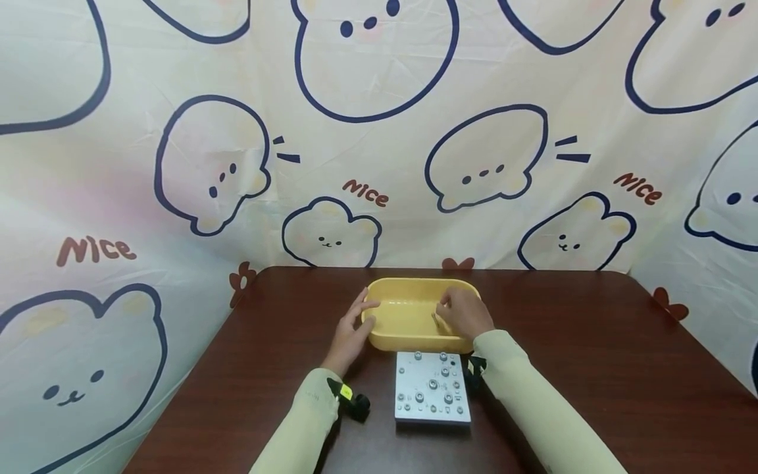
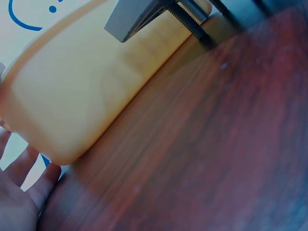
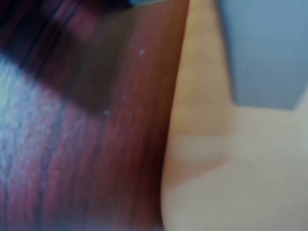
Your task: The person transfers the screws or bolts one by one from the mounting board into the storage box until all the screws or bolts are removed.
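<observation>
A shallow yellow tray (image 1: 391, 343) lies on the table. My left hand (image 1: 348, 336) is at its left end, fingers extended and spread, fingertips right at the rim. In the left wrist view the fingers (image 2: 45, 180) show beside the tray's outer wall (image 2: 62, 110). My right hand (image 1: 466, 312) reaches over the tray's right part with bent fingers, thumb and index together. A small, thin metal piece (image 1: 435, 320) shows at these fingertips, its kind too small to make out. The right wrist view shows tray wall (image 3: 231, 192) but no fingers.
A silver metal plate (image 1: 423, 395) with several socket-head screws stands in front of the tray, raised off the dark wood table (image 1: 284, 368). Threaded screw ends (image 2: 190, 21) stick out beneath it. A patterned cloth (image 1: 403, 158) hangs behind the table.
</observation>
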### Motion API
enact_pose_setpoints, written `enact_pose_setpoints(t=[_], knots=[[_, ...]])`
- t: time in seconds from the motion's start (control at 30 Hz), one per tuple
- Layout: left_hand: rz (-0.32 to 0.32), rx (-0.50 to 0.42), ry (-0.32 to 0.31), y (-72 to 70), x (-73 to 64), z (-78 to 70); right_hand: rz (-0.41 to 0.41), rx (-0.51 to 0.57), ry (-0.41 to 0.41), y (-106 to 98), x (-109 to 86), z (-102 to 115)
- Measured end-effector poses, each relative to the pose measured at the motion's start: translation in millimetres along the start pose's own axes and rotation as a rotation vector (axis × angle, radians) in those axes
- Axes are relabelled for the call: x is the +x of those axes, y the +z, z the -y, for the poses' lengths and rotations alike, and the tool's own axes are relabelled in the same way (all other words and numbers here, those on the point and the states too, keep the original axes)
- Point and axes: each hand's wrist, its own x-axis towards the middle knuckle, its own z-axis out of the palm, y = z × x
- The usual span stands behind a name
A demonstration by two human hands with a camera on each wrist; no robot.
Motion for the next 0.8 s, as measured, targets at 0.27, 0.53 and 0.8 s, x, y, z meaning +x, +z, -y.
enact_pose_setpoints(t=[0.27, 0.53, 0.8], knots=[[-0.001, 0.002, 0.003, 0.2, 0.4, 1.4, -0.048, 0.135, -0.100, -14.1, -7.2, 4.5], [-0.016, 0.008, -0.005, 1.4, 0.3, 1.2, 0.028, 0.140, -0.142, -35.9, -33.7, 15.4], [-0.017, 0.018, 0.008, 1.8, -0.4, 1.9, 0.141, 0.062, -0.208, -49.3, -60.5, 21.3]])
